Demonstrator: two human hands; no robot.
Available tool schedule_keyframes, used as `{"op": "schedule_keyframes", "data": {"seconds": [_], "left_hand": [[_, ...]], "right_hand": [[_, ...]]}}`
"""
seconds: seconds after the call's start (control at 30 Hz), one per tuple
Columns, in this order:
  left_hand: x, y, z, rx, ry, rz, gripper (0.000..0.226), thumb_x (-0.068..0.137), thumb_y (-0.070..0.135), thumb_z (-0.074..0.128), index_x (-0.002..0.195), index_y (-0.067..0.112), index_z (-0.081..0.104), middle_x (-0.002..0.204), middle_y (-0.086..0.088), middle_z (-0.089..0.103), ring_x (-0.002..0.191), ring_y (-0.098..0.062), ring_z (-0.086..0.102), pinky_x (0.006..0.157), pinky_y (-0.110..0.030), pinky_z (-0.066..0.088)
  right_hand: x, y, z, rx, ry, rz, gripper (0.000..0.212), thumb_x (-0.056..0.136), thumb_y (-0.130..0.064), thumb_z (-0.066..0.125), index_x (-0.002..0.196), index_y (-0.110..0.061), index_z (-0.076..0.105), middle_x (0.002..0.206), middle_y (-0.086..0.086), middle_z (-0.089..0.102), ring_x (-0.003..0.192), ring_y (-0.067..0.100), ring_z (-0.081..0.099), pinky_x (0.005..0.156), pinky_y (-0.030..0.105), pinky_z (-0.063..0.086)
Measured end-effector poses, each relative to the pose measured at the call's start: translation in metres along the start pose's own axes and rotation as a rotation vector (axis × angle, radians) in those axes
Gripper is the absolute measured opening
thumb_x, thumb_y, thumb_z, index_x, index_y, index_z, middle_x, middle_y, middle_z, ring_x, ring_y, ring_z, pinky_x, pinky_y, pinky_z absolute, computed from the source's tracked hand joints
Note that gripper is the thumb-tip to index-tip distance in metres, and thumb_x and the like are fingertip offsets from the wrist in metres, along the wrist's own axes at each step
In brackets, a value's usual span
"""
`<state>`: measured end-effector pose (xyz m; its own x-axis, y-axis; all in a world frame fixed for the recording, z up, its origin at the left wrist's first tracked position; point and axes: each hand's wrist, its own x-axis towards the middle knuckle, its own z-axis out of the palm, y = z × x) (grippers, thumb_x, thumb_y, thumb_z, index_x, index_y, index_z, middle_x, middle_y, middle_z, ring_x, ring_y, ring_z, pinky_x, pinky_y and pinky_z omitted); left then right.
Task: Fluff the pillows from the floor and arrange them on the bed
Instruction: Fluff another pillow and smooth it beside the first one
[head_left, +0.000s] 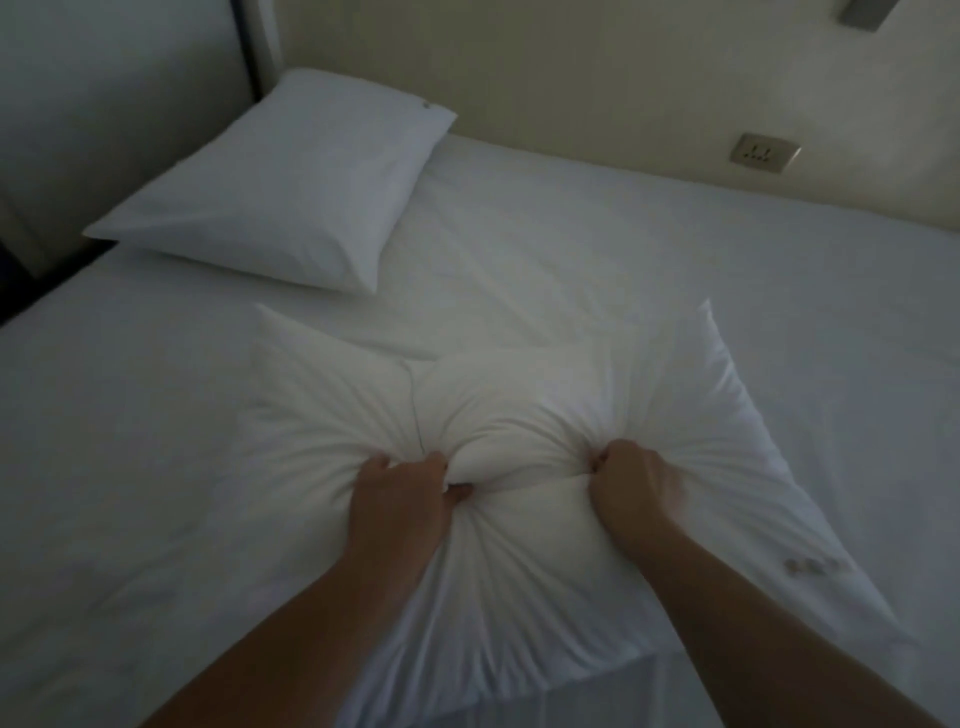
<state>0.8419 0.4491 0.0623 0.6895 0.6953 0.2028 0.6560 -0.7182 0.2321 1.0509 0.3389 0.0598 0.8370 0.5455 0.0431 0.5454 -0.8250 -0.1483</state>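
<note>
A white pillow (519, 395) lies on the bed (675, 249) right in front of me, its cover bunched into deep creases around the middle. My left hand (405, 493) is clenched on a fold of its fabric left of centre. My right hand (634, 483) grips another fold right of centre, about a hand's width away. A second white pillow (291, 192) rests flat and smooth at the far left corner of the bed, against the headboard side, touched by neither hand.
A pale wall runs behind the bed with a socket plate (763, 152) on it. A white panel (104, 104) stands at the far left, and a dark gap (31, 280) shows beside the bed's left edge. The near edge of the mattress drops off below the pillow.
</note>
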Motion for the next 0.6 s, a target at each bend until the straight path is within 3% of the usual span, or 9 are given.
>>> {"op": "schedule_keyframes", "data": {"seconds": [0.07,0.13,0.23,0.4,0.6], "left_hand": [[-0.004,0.004,-0.011,0.019,0.072,0.012,0.039,0.059,0.038,0.087,0.058,0.015,0.055,0.04,-0.01,0.058,0.038,-0.027,0.058,0.047,-0.027,0.044],[-0.004,0.005,-0.026,-0.011,0.133,-0.026,0.038,0.062,0.035,0.085,0.058,0.012,0.056,0.04,-0.012,0.057,0.036,-0.031,0.057,0.04,-0.028,0.043],[0.002,0.004,-0.058,-0.046,0.19,-0.079,0.037,0.071,0.037,0.079,0.061,0.01,0.056,0.047,-0.017,0.06,0.042,-0.036,0.059,0.041,-0.034,0.044],[0.004,-0.025,-0.116,-0.055,0.315,-0.141,0.038,0.082,0.05,0.061,0.071,0.014,0.057,0.067,-0.014,0.068,0.068,-0.037,0.063,0.053,-0.036,0.035],[-0.04,-0.117,-0.188,-0.038,0.467,-0.221,0.042,0.082,0.043,0.067,0.059,0.011,0.05,0.055,-0.016,0.062,0.055,-0.04,0.058,0.05,-0.033,0.027]], "right_hand": [[-0.002,0.003,-0.005,0.009,0.038,-0.014,0.018,0.078,-0.019,0.049,0.086,-0.017,0.065,0.09,0.011,0.07,0.085,0.031,0.065,0.072,0.033,0.045],[-0.002,0.004,-0.019,0.132,0.128,0.018,0.014,0.085,-0.021,0.048,0.087,-0.016,0.06,0.09,0.014,0.069,0.086,0.034,0.063,0.07,0.035,0.04],[0.003,-0.006,-0.054,0.323,0.242,0.062,0.015,0.09,-0.025,0.048,0.09,-0.015,0.059,0.092,0.019,0.067,0.088,0.038,0.06,0.07,0.038,0.037],[0.009,-0.067,-0.11,0.466,0.297,-0.095,0.014,0.092,-0.026,0.048,0.09,-0.017,0.058,0.094,0.021,0.065,0.09,0.04,0.057,0.075,0.039,0.037],[-0.007,-0.213,-0.135,0.482,0.286,-0.353,0.018,0.093,-0.029,0.047,0.095,-0.016,0.059,0.097,0.019,0.066,0.092,0.039,0.057,0.076,0.039,0.037]]}}
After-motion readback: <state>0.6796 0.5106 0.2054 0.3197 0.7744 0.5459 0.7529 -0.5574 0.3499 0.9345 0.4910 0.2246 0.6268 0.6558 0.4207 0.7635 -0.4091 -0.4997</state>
